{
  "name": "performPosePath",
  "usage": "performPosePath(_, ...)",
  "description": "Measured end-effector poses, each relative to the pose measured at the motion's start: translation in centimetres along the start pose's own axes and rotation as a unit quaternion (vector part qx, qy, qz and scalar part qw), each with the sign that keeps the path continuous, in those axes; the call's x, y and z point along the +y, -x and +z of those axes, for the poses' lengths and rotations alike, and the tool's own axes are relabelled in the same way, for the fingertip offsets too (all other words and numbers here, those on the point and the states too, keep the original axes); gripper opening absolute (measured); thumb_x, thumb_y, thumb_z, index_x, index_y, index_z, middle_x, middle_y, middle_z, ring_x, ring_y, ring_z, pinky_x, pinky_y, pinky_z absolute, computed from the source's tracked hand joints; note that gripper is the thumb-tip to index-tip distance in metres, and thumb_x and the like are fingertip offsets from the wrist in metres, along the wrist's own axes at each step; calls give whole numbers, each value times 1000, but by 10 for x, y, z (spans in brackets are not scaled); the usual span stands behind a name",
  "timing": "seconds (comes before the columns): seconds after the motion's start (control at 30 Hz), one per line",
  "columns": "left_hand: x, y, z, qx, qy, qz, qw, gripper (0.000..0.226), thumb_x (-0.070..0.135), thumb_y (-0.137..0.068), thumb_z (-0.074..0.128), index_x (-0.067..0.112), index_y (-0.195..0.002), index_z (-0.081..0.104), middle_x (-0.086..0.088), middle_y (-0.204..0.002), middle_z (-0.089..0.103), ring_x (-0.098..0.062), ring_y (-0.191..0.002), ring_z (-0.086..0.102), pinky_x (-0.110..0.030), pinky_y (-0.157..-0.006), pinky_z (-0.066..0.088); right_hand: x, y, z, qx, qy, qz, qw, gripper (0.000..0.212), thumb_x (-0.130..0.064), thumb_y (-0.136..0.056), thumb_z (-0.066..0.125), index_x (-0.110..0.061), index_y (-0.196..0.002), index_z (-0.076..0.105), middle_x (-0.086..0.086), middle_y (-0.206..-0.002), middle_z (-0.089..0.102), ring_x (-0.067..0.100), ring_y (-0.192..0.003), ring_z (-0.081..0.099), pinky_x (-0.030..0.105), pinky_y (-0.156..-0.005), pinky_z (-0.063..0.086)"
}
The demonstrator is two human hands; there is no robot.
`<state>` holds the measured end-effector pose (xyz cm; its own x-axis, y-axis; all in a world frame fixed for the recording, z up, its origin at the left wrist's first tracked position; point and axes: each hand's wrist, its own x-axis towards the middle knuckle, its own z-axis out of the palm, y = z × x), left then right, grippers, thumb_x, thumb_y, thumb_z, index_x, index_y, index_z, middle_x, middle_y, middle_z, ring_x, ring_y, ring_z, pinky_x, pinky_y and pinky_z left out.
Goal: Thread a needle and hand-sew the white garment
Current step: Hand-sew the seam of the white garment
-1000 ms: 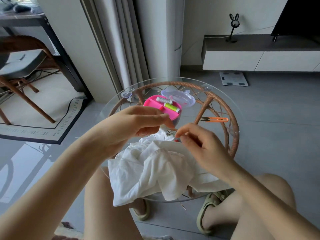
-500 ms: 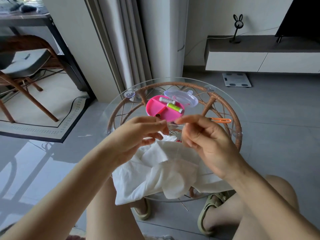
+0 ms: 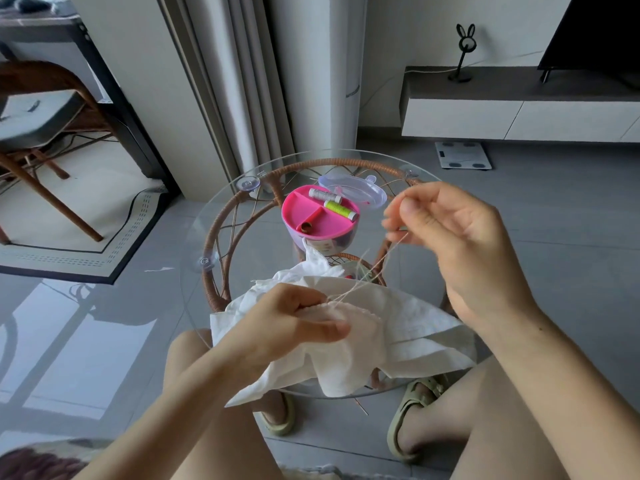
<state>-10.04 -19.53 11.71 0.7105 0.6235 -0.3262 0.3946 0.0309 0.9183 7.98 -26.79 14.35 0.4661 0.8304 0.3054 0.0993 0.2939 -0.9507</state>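
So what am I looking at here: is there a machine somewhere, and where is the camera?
No machine here: these are a person's two bare hands, filmed by one wide-angle camera worn on the head, looking forward and down. The left hand grips the crumpled white cloth garment, which lies on the round glass table with a woven rattan frame. The fingers of the right hand pinch a pale thread that runs down to the cloth. Beyond the garment stands a round pink plastic sewing box holding a grey thread spool and a lime-green thread spool, with its clear lid at the far side.
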Motion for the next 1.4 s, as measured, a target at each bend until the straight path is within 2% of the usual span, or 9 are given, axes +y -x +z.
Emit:
performPosePath(0.13,-7,1,-5,-31,51,-14,998,23,24,-61,77,4,-62,66,-5,-60,59,-12,-54,55,-19,-54,41,-1,-22,-11,-10,-276,182,944,14,-12,-79,57,-12,-71,68,6,-66,67,19,-64,68,30,-62,58)
performPosePath(0.23,-8,4,-6,-56,69,-18,996,14,21,-62,76,10,-58,70,-2,-58,63,-10,-52,57,-17,-53,43,16,-37,-13,-5,-318,256,913,17,-8,-81,51,-10,-70,64,0,-51,48,9,-42,45,18,-39,38)
performPosePath(0.4,-7,9,-8,-96,90,-17,991,16,15,-65,72,16,-50,67,3,-51,61,-5,-47,57,-12,-50,42,59,-64,-23,46,43,142,988,23,-3,-96,43,-12,-78,56,-11,-52,45,7,-50,36,22,-48,29)
performPosePath(0.47,-7,11,-9,-108,102,-14,989,18,12,-65,71,16,-49,67,4,-50,61,-5,-47,57,-11,-51,42,63,-69,-21,49,237,70,968,20,-7,-95,46,-15,-81,59,-13,-64,53,7,-63,46,28,-57,40)
performPosePath(0.63,-11,11,-12,-126,143,-7,982,17,7,-66,69,12,-50,67,2,-50,60,-6,-47,57,-12,-52,43,40,-25,-1,-279,123,173,937,25,-21,-82,54,-14,-103,65,-21,-76,66,-13,-73,57,3,-64,39)
performPosePath(0.73,-16,8,-14,-135,141,-7,981,16,14,-62,79,6,-57,66,-4,-55,59,-10,-51,56,-17,-55,44,40,2,7,-399,99,226,883,29,-20,-83,57,-11,-108,68,-15,-88,71,-5,-85,62,8,-74,43)
performPosePath(0.97,-15,7,-13,-151,141,-2,978,14,15,-62,78,4,-61,68,-4,-58,61,-10,-56,57,-17,-58,46,38,14,15,-366,87,204,904,8,-4,-85,64,-6,-92,67,-16,-51,55,-3,-44,43,7,-51,35)
performPosePath(1.17,-11,8,-14,-149,141,6,979,12,7,-67,70,10,-56,69,0,-55,63,-7,-53,58,-15,-56,45,34,14,18,-327,59,161,929,3,-12,-74,68,-15,-74,68,-10,-63,66,-3,-63,58,10,-63,44)
performPosePath(1.4,-11,10,-11,-152,138,2,979,19,7,-68,70,13,-50,67,3,-51,59,-5,-48,55,-14,-54,43,22,4,24,-233,-41,176,955,6,-10,-65,65,-6,-69,65,-9,-54,61,-2,-50,50,6,-50,37)
